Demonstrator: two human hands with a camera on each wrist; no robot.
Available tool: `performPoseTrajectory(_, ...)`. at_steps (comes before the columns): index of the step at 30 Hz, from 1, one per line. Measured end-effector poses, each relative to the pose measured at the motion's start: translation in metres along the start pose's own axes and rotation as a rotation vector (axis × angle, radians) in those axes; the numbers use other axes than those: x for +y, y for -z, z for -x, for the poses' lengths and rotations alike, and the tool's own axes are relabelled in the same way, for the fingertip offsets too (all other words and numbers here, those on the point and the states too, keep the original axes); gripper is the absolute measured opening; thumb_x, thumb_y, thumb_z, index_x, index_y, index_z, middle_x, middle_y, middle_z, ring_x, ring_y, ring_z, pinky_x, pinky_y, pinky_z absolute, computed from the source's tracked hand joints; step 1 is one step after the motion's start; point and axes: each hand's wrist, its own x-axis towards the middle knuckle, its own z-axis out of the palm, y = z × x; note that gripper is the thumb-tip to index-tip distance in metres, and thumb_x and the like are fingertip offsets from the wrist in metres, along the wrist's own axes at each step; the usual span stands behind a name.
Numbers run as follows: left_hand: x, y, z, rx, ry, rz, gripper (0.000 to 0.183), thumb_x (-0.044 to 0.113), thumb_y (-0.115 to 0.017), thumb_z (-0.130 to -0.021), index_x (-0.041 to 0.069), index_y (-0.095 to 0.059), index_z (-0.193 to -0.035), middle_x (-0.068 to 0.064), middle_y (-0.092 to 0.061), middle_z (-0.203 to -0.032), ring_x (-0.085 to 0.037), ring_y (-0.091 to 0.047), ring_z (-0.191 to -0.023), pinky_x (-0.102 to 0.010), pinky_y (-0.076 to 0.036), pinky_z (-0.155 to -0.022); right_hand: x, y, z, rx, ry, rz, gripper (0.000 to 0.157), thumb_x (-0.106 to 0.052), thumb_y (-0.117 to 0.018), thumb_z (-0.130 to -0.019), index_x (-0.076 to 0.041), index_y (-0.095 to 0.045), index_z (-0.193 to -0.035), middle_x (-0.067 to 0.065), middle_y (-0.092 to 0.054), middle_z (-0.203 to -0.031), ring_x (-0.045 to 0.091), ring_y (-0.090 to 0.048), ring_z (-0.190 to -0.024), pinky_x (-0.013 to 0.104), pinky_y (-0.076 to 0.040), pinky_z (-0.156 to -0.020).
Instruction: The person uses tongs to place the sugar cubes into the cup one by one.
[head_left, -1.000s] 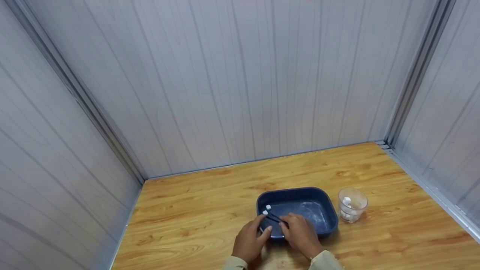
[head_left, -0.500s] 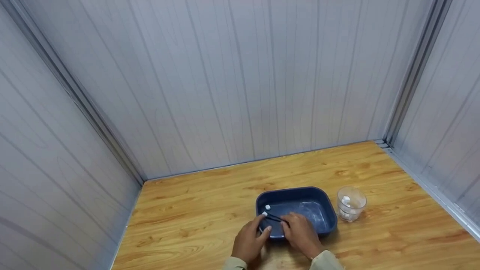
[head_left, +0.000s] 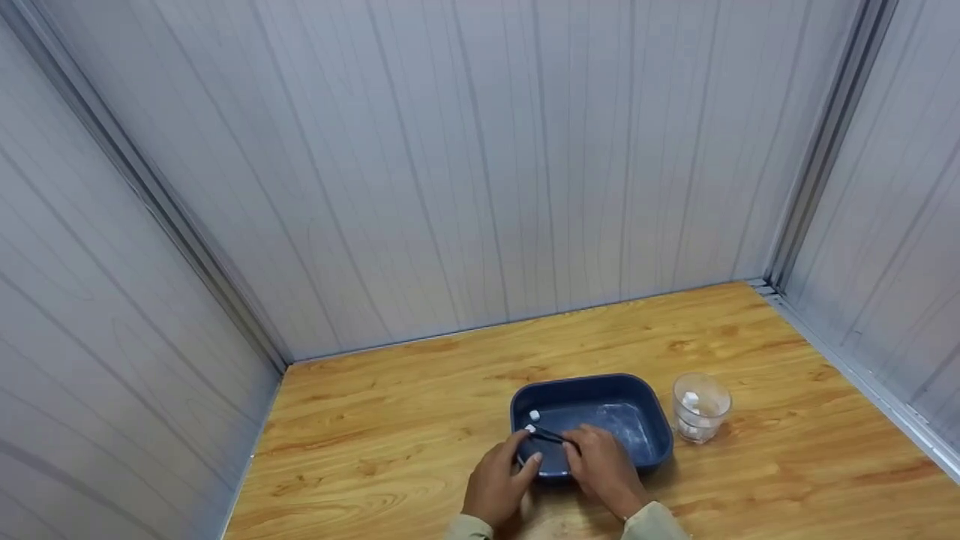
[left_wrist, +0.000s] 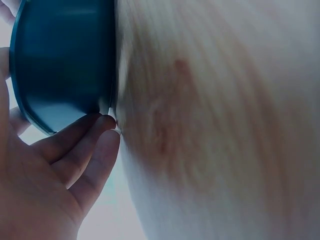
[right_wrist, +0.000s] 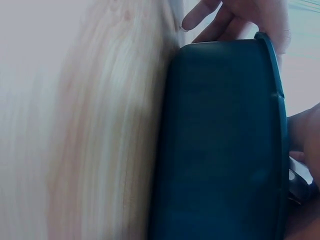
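Note:
In the head view a dark blue tub [head_left: 620, 465] stands on the wooden table. My left hand [head_left: 497, 480] grips its near left corner, thumb and index finger at the rim; the left wrist view has the other fingers [left_wrist: 75, 150] against the outer wall. Black tweezers [head_left: 550, 435] are pinched in my right hand [head_left: 602, 469], which reaches over the near rim. A small white cube [head_left: 530, 428] is at their tips, close to my left index finger. Another white cube [head_left: 534, 415] lies just beyond it in the tub.
Right of the tub stands a clear glass [head_left: 701, 409] with several white cubes in it. The wooden table [head_left: 390, 427] meets pale panel walls [head_left: 480, 165] at the back and both sides.
The tweezer arms, spread apart a second ago, have closed together at the near white cube. Both hands stay in nearly the same place; the view shifts slightly.

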Motion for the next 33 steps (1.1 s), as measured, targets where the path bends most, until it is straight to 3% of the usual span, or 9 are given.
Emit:
performPoseTrajectory(5,-0.001,0.0,-0.001,-0.017,0.02,0.006,0.047,0.052,-0.054,-0.088,0.028,-0.054,-0.129,0.005,-0.061,-0.112,-0.017,-0.057,-0.102,-0.043,-0.046,-0.083,-0.001,0.004,0.0,-0.025,-0.037,-0.012,0.014,-0.015,-0.066,-0.084,-0.011,-0.074,-0.095,-0.002,-0.064,-0.084,0.012,-0.061,-0.074,0.034,-0.051,-0.065)
performPoseTrajectory(10,-0.001,0.0,-0.001,-0.021,0.025,0.009,0.048,0.053,-0.054,-0.088,0.028,-0.053,-0.129,0.004,-0.06,-0.115,-0.018,-0.056,-0.104,-0.044,-0.045,-0.085,0.001,0.006,0.001,0.003,-0.038,-0.006,0.014,-0.016,-0.067,-0.084,-0.011,-0.074,-0.094,0.0,-0.067,-0.09,0.016,-0.064,-0.08,0.037,-0.052,-0.069)
performPoseTrajectory(24,-0.001,0.0,-0.001,-0.012,0.016,-0.001,0.048,0.052,-0.054,-0.088,0.027,-0.054,-0.129,0.002,-0.061,-0.114,-0.02,-0.057,-0.104,-0.044,-0.046,-0.084,0.004,0.015,0.003,0.08,-0.031,0.056,0.01,-0.016,-0.07,-0.08,-0.015,-0.075,-0.088,-0.006,-0.065,-0.08,0.014,-0.062,-0.073,0.035,-0.05,-0.065)
performPoseTrajectory(33,-0.001,-0.001,-0.001,-0.011,0.014,0.002,0.048,0.051,-0.054,-0.088,0.026,-0.054,-0.129,0.002,-0.061,-0.116,-0.02,-0.057,-0.105,-0.044,-0.045,-0.085,0.004,0.022,0.004,0.07,-0.064,0.074,0.01,-0.018,-0.069,-0.08,-0.016,-0.074,-0.089,-0.005,-0.065,-0.081,0.015,-0.063,-0.074,0.036,-0.05,-0.066)
